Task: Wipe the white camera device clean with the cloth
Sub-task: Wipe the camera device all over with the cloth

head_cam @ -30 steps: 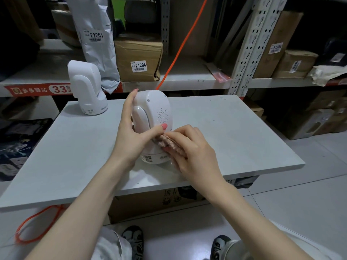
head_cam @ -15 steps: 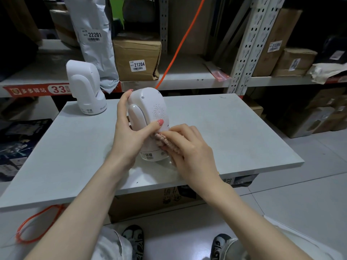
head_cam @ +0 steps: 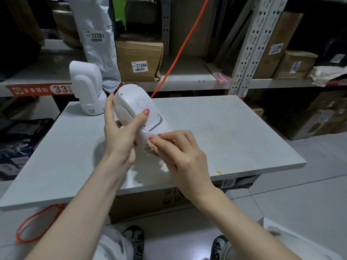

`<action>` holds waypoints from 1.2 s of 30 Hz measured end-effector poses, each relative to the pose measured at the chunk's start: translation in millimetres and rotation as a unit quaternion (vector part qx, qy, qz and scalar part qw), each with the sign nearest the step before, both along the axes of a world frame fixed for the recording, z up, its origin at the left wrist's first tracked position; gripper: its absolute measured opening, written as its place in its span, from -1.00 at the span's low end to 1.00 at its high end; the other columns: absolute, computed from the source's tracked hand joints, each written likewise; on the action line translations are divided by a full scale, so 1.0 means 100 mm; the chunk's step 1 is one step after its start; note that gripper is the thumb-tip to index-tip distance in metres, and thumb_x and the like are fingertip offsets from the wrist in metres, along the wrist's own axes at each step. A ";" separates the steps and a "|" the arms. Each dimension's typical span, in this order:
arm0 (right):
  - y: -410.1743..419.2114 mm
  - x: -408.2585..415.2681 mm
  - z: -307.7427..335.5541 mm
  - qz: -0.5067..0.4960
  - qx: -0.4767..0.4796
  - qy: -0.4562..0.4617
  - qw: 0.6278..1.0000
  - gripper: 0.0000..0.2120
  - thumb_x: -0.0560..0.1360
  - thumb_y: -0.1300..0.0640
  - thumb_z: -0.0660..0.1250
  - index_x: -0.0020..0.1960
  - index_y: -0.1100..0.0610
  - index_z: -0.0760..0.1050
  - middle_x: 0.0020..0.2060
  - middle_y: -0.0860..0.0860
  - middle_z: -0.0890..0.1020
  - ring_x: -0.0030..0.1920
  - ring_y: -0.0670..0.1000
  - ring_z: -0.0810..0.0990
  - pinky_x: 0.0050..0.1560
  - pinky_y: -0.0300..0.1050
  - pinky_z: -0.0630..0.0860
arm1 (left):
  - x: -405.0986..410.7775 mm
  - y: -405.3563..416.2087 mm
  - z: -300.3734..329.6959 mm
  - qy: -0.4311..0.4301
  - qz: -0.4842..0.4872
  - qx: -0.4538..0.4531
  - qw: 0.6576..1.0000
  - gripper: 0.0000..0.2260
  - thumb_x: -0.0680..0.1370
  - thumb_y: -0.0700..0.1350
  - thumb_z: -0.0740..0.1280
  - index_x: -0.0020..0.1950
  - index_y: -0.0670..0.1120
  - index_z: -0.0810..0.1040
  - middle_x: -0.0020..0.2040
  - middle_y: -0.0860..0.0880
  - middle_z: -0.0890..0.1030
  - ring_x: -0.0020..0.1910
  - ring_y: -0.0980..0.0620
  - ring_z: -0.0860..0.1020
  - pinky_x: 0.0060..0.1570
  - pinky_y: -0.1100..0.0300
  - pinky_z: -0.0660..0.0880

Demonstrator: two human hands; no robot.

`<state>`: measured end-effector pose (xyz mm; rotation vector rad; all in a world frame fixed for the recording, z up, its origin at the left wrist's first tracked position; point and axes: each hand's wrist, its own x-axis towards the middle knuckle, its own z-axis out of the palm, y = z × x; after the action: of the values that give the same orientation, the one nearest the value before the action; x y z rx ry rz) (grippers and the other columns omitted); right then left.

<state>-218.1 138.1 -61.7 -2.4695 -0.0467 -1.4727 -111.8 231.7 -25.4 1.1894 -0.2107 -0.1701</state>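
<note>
left hand (head_cam: 120, 134): wrapped round the white camera device (head_cam: 139, 114), thumb across the speaker-holed face, fingers behind; it carries the device tilted, base raised off the counter (head_cam: 234, 132).
right hand (head_cam: 178, 152): fingers curled, pinching the pinkish cloth (head_cam: 153, 147) against the device's base.
handling: looks like light, stiff, smooth plastic, probably slippery; best held by the body, away from the patch being wiped.
device place: above the counter's middle, near the front edge.
further out: a second white camera (head_cam: 88, 87) stands far left; boxed shelves behind.
</note>
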 end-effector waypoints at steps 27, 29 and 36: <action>-0.21 0.00 0.06 -0.042 0.227 0.059 0.971 -0.75 0.55 0.20 0.35 0.20 0.03 0.60 -0.03 -0.06 0.56 0.04 0.03 0.50 -0.06 -0.46 0.36 | -0.06 -0.07 0.00 0.041 0.025 -0.024 0.999 -0.28 0.39 -0.26 0.51 0.38 0.23 0.30 0.19 -0.14 0.58 0.16 -0.03 0.58 0.23 -0.13 0.49; -0.11 -0.01 0.04 -0.034 0.155 0.039 0.987 -0.75 0.55 0.13 0.29 0.20 0.04 0.60 -0.02 -0.05 0.58 0.01 0.01 0.49 -0.14 -0.34 0.41 | -0.05 -0.08 -0.01 0.045 0.047 -0.033 0.997 -0.30 0.38 -0.25 0.52 0.39 0.19 0.31 0.20 -0.17 0.57 0.16 -0.05 0.59 0.23 -0.13 0.49; 0.09 0.01 -0.06 -0.060 -0.070 0.009 0.996 -0.88 0.52 0.17 0.42 0.03 0.04 0.67 -0.10 -0.05 0.65 -0.05 0.03 0.53 -0.34 -0.18 0.48 | -0.05 -0.10 -0.03 0.073 0.071 -0.073 0.992 -0.31 0.39 -0.23 0.52 0.36 0.17 0.29 0.25 -0.08 0.55 0.13 0.01 0.60 0.14 -0.02 0.56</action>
<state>-216.8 147.1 -67.4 -2.6378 0.0026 -1.5442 -116.7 221.3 -28.1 1.0366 -0.0091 -0.1155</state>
